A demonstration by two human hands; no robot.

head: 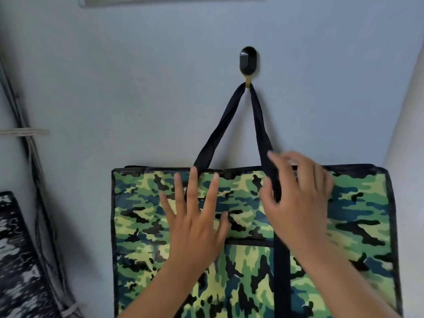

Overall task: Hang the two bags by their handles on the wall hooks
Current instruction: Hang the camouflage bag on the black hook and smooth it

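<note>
Head view of a green camouflage bag [358, 214] suspended against a pale wall [114, 76]. The landmark is the black wall hook [249, 60], an oval fitting with a small yellowish prong at its lower end. The bag's black handle [258, 120] passes over that prong, and its two straps run down and apart from the hook to the bag's dark top edge, forming a narrow triangle. The bag body hangs flat directly below the hook, its top edge level; a black strap continues down the front panel beside a pocket seam.

The left hand [195, 223] lies below and slightly left of the hook, palm toward the bag's front panel, its fingers [193, 184] spread wide and straight, the tips reaching the bag's top edge near the foot of the left strap. It grasps nothing. The right hand [298, 198] lies below and right of the hook, blurred, its fingers [278, 164] loosely curled and parted around the lower end of the right strap; whether they pinch the strap or merely touch it cannot be told.

Far below and left of the hook, at the frame's lower left edge, part of a second bag [16, 260] with a black-and-white pattern shows. Between it and the green bag, a bundle of dark cables [34, 171] runs down the wall, bound with a pale tie.
</note>
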